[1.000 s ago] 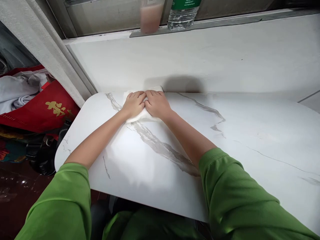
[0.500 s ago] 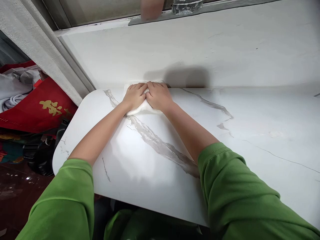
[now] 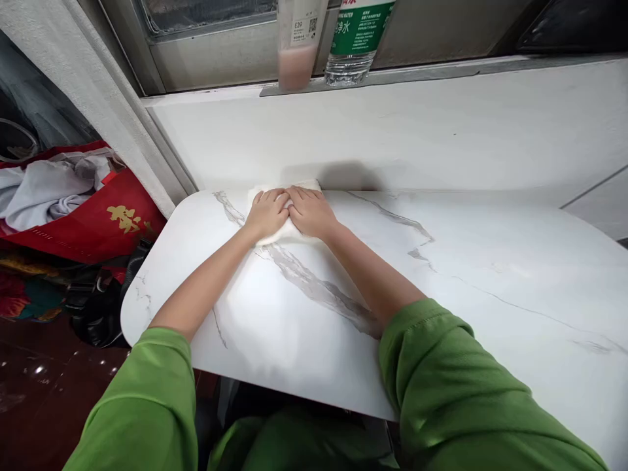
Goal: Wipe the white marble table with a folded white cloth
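A folded white cloth (image 3: 293,233) lies at the back edge of the white marble-patterned table (image 3: 275,333), against the wall. My left hand (image 3: 267,212) presses on its left part, fingers together and slightly bent. Beside it, my right hand (image 3: 311,212) bears down on the right part, and the two hands touch at the thumbs and fingertips. Both palms and the cloth under them are hidden. Both arms reach forward in green sleeves.
On the ledge above the wall stand a cup of pink liquid (image 3: 297,65) and a water bottle (image 3: 356,49) with a green label. A red bag (image 3: 93,219) of white fabric and a black bag (image 3: 95,311) are left of the table.
The view has tilted up, showing more of the cup and bottle on the ledge. My hands stay together on the cloth, their fingertips slightly lower against the wall.
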Motion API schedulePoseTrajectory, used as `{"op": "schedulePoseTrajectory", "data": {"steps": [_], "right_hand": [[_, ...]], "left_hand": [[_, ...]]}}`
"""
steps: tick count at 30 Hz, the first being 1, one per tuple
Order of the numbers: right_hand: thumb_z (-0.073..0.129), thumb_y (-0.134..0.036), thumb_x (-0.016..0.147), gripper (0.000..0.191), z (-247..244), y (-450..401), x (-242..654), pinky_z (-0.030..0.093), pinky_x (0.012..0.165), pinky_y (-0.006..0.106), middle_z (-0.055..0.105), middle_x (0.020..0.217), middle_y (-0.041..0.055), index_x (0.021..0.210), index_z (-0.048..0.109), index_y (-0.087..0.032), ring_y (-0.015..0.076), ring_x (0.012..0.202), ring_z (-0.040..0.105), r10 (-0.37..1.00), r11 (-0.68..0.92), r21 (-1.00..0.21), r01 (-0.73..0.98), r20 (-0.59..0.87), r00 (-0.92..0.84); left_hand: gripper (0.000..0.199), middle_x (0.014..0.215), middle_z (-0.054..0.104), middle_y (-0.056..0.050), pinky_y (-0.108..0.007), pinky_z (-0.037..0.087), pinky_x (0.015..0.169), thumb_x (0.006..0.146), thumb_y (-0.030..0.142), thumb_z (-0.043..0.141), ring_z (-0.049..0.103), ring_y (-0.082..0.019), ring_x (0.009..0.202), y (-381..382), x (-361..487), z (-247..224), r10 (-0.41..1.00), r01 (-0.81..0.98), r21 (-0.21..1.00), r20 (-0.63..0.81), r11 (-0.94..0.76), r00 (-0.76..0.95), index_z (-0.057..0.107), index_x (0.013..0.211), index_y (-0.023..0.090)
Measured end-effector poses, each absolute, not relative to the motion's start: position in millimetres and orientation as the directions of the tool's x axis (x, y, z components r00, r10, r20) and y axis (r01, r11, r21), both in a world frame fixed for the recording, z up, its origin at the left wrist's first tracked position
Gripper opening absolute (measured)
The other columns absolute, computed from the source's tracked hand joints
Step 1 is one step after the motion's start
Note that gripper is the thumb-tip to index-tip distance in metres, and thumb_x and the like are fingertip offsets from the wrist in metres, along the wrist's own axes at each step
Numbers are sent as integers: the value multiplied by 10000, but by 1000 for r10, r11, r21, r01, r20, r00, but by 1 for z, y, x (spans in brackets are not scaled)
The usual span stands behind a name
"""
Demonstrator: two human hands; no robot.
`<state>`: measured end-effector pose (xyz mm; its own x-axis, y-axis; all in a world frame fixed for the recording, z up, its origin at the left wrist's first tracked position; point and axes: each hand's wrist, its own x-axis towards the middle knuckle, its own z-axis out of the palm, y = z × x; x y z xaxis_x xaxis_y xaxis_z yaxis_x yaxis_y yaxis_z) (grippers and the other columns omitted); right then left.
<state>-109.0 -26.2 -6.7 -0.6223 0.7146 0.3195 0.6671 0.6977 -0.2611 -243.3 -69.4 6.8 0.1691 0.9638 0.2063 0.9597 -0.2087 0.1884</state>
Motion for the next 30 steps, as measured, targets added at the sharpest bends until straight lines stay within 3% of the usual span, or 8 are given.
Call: {"op": "schedulePoseTrajectory", "data": {"steps": [10,22,30], "right_hand": [[275,-201,904,489,-10,-122,-90,262,1074,396,485,1388,165,1335,449,-47,250,1307,390,682,712,-118,692,349,-642],[305,-221,921,505,3,-272,-82,263,1100,479,456,1405,195,1358,444,-12,306,1336,361,620,769,-138,624,402,-674],[349,-249,918,522,9,-299,-88,266,1101,526,436,1406,235,1365,429,8,341,1340,340,555,829,-182,528,376,-742]], "left_hand": [[371,1378,478,-91,-437,181,1148,916,194,359,386,-208,1308,-167,-231,9,945,952,160,243,-261,219,493,1262,184],[420,1422,419,-163,-510,189,1153,902,165,331,308,-266,1373,-318,-230,22,920,930,117,234,-348,315,458,1300,116],[518,1463,365,-145,-519,197,1153,891,144,335,267,-266,1395,-355,-238,23,932,940,118,218,-320,290,333,1409,153]]}}
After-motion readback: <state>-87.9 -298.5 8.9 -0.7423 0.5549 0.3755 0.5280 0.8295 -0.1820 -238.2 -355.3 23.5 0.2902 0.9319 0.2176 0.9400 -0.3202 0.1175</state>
